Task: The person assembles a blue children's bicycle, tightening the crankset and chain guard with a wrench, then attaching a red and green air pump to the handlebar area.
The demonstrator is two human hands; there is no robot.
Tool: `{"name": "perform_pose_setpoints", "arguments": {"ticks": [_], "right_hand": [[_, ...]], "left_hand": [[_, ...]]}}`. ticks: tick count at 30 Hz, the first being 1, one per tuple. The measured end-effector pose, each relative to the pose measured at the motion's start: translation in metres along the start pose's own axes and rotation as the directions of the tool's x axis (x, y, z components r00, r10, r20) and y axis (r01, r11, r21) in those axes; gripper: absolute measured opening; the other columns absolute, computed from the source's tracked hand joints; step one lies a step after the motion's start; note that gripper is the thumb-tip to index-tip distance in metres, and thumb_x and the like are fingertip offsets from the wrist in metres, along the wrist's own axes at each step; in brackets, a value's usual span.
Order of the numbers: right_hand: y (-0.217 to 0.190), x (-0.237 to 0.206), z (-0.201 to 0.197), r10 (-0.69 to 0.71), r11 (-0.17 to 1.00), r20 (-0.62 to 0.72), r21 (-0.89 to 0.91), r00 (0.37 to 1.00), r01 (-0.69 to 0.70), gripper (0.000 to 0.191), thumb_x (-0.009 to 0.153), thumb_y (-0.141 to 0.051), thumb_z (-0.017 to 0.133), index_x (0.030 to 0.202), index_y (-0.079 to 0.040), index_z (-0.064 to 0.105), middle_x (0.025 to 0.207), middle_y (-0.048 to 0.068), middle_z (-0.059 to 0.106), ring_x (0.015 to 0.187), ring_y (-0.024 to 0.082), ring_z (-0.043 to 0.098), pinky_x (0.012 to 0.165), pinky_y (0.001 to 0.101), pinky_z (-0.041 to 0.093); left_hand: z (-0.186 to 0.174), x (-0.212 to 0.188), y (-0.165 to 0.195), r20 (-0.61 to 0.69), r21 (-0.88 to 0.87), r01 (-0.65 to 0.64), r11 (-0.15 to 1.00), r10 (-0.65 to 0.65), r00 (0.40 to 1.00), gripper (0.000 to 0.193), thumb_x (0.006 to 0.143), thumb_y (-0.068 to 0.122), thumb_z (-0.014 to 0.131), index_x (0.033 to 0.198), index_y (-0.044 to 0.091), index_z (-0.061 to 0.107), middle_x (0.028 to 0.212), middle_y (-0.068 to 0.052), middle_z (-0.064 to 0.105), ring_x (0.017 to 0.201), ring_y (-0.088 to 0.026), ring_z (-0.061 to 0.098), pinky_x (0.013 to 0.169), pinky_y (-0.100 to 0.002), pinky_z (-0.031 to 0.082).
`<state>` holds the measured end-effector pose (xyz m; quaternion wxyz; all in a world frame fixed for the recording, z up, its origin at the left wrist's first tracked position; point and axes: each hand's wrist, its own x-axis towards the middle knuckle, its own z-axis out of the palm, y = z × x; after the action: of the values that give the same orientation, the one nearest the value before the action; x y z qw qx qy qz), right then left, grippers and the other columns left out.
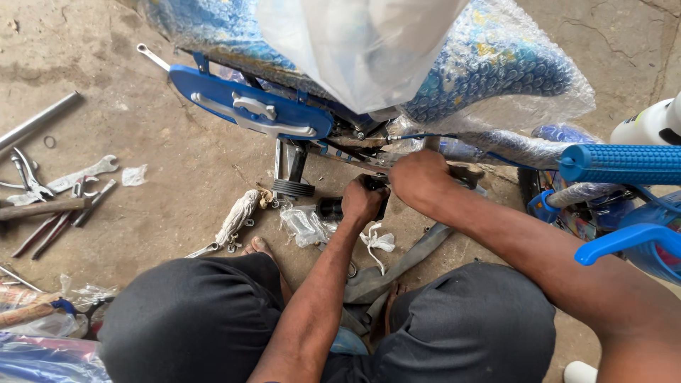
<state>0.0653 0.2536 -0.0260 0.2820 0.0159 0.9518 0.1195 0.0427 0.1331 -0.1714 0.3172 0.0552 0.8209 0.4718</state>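
A small blue bicycle wrapped in bubble film [496, 64] stands in front of me, with a blue chain guard [248, 106] on its side. My left hand [362, 198] is closed around a black pedal-like part [332, 208] low by the frame. Just to the right, my right hand [420, 177] is closed on a dark tool or part at the crank area; what it grips is mostly hidden under the fingers. A clear plastic bag [355, 42] hangs over the saddle.
Wrenches, pliers [28, 174] and a hammer [39, 208] lie on the concrete floor at left, near a metal tube [35, 122]. A blue handlebar grip [621, 164] and brake lever [624, 241] jut in at right. Small plastic bags [301, 225] lie by my foot.
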Motion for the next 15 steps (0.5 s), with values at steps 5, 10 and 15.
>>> {"name": "perform_pose_setpoints", "arguments": {"ticks": [5,10,15], "right_hand": [[-0.033,0.03,-0.023,0.053,0.982,0.092,-0.188,0.994,-0.035,0.019,0.088,-0.017,0.067,0.098,-0.009,0.081,0.1,0.012,0.078,0.088,0.028,0.077,0.06,0.0453,0.061],[-0.036,0.033,-0.033,0.074,0.968,0.202,-0.25,0.977,-0.022,0.021,0.084,-0.018,0.074,0.1,-0.007,0.08,0.098,0.013,0.078,0.085,0.027,0.077,0.059,0.0434,0.06],[-0.021,0.022,-0.028,-0.006,0.961,0.241,-0.268,0.971,0.072,0.024,0.081,-0.019,0.078,0.099,-0.003,0.079,0.091,0.015,0.077,0.079,0.023,0.077,0.054,0.0406,0.062]], "left_hand": [[0.001,-0.003,0.004,-0.023,0.016,0.0,1.0,0.0,1.0,0.047,0.079,0.041,0.075,0.112,0.008,0.074,0.109,-0.022,0.075,0.106,-0.04,0.07,0.09,-0.049,0.054],[-0.001,-0.008,0.005,-0.019,0.024,-0.021,0.999,0.022,1.0,0.047,0.081,0.042,0.075,0.111,0.006,0.073,0.109,-0.023,0.074,0.107,-0.042,0.069,0.09,-0.05,0.054],[-0.001,-0.007,0.007,-0.005,0.04,-0.022,0.999,0.022,1.0,0.046,0.078,0.036,0.075,0.114,0.007,0.073,0.108,-0.023,0.075,0.106,-0.041,0.07,0.091,-0.049,0.054]]}}
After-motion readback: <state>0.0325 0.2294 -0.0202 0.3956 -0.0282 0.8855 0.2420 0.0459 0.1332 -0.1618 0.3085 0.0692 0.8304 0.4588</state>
